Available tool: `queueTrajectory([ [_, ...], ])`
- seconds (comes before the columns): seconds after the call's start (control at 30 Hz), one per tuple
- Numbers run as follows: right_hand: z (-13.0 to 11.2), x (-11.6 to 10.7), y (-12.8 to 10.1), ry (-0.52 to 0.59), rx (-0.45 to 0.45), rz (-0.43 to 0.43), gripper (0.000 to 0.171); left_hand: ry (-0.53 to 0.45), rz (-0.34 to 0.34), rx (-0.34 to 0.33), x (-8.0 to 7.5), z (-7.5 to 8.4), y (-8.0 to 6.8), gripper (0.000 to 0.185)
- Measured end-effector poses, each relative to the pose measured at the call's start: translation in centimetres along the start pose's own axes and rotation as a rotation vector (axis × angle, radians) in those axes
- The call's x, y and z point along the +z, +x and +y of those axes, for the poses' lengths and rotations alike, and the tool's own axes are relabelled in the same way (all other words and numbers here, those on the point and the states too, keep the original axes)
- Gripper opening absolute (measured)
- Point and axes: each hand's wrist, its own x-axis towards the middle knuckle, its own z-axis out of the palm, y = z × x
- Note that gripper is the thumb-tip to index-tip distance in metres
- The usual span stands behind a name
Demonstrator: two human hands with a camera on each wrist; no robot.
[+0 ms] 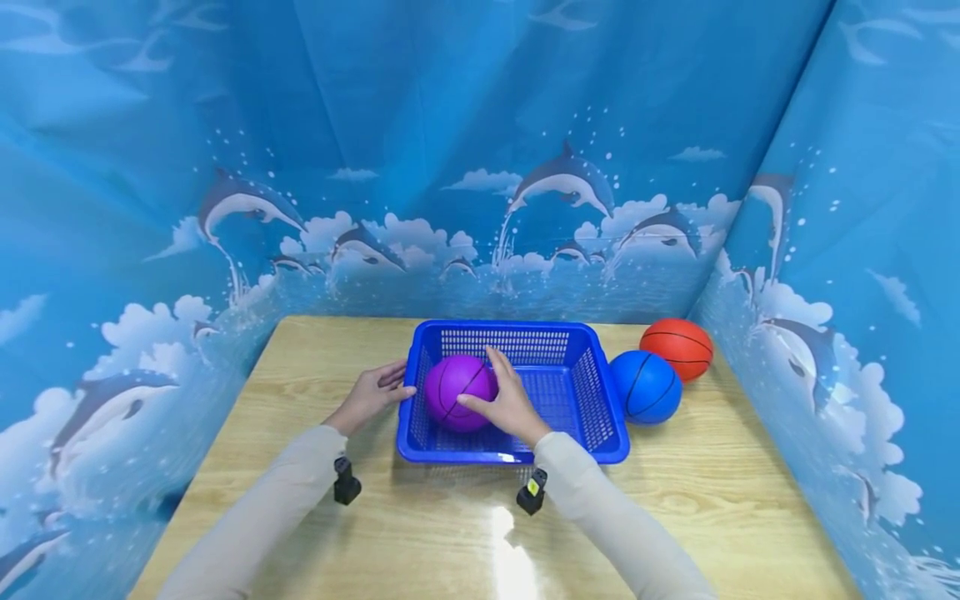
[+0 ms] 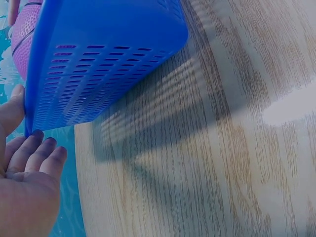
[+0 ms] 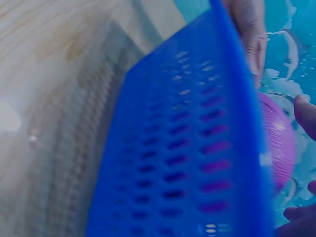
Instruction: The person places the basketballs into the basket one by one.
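Note:
A purple ball [image 1: 452, 408] with dark seam lines sits in the left part of a blue plastic basket [image 1: 513, 457] with slotted walls. My left hand [image 1: 372, 394] is at the basket's left rim, thumb on one side and fingers on the other, pinching it; the left wrist view shows the thumb [image 2: 16, 109] right against the rim. My right hand [image 1: 512, 406] reaches over the front rim, its thumb and fingers spread above the ball's right side. In the right wrist view a gap shows between those fingers and the ball [image 3: 279, 143].
A blue ball [image 1: 647, 387] lies right beside the basket's right wall, and a red ball [image 1: 677, 349] just behind it. The wooden table [image 1: 712, 492] ends at a dolphin-printed curtain [image 1: 420, 167] at the back and sides.

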Motion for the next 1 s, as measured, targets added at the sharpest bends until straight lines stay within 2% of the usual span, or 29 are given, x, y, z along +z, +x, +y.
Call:
queueTrajectory([
  [0.3,0.0,-5.3,-0.6,-0.025,0.038,0.035,0.091,0.008,0.013,-0.019,0.0,0.0,-0.2,0.065],
  [0.5,2.1,-9.2,-1.2,-0.064,0.079,0.106,0.088,-0.032,0.009,0.014,0.0,0.0,-0.4,0.062],
  [0.67,3.5,-12.0,-1.9,-0.089,0.137,0.148,0.091,-0.025,0.005,0.019,0.1,0.1,-0.4,0.062],
  [0.8,4.7,-13.8,-2.6,-0.102,0.182,0.174,0.092,-0.025,0.002,0.019,0.1,0.3,-0.5,0.061],
  [1.0,6.7,-16.2,-3.7,-0.139,0.202,0.243,0.092,-0.031,0.003,0.019,0.2,0.4,-0.4,0.061],
])
